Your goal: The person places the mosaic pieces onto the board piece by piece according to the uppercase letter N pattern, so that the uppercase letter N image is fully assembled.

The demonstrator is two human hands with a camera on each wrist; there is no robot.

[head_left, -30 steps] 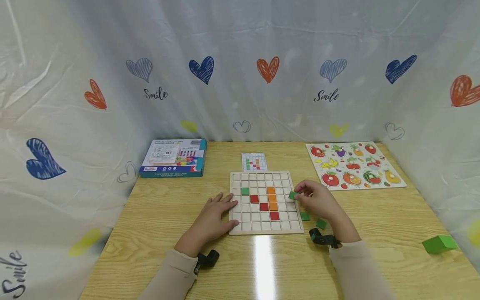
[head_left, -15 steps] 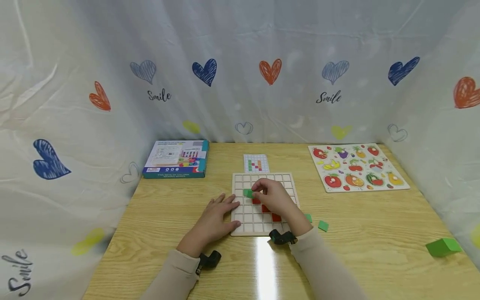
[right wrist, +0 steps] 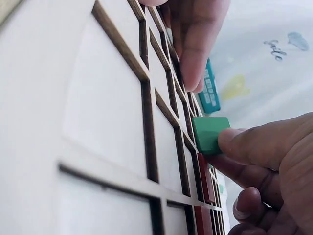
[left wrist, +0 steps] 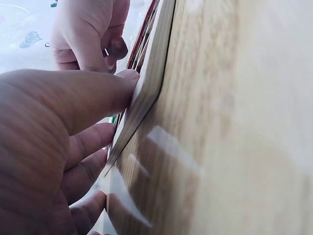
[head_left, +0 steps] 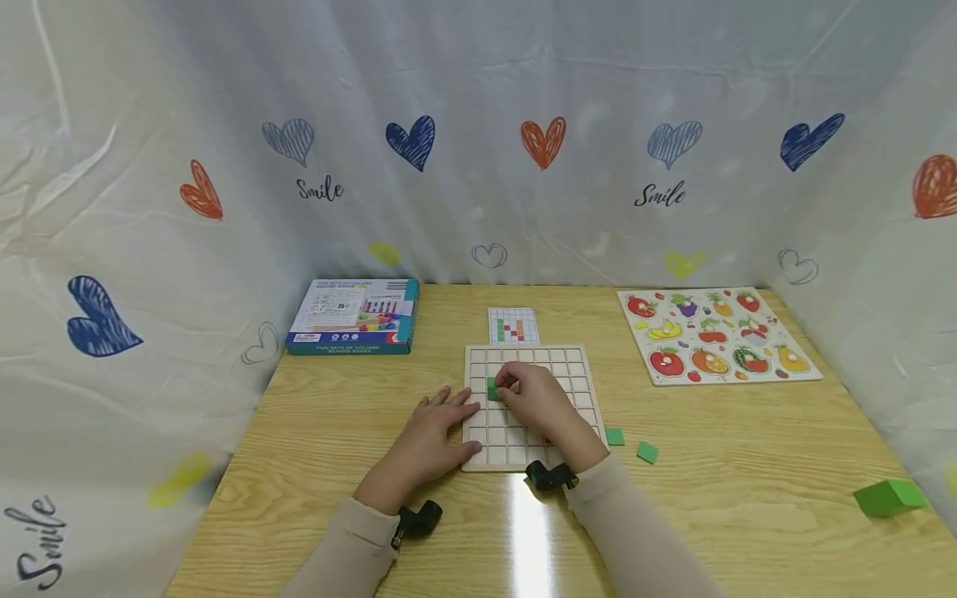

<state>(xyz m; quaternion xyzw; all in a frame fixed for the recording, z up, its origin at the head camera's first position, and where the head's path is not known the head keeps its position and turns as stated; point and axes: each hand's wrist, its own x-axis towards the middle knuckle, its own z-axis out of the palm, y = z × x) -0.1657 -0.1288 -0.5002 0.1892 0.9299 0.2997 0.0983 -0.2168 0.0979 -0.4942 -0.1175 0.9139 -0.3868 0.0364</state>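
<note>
A wooden grid board [head_left: 517, 455] lies flat on the table. My left hand [head_left: 428, 440] rests at its left edge, fingers spread and thumb touching the rim. Over the left part of the grid, my right hand [head_left: 540, 402] pinches a green square tile [right wrist: 210, 133] between thumb and fingers, low over the squares. In the right wrist view, the tile stands tilted above the board, near red tiles [right wrist: 205, 177] set in the grid. My right hand hides most of the coloured tiles in the head view.
Two loose green tiles [head_left: 615, 437] [head_left: 647, 453] lie right of the board. Behind it is a pattern card [head_left: 512, 326]. A boxed set [head_left: 351, 316] stands back left, a fruit puzzle [head_left: 718, 365] back right. A green block [head_left: 890, 498] sits near the right edge.
My right hand has carried the green tile leftward from the board's right edge to the left part of the grid. My left hand has stayed at the board's left edge.
</note>
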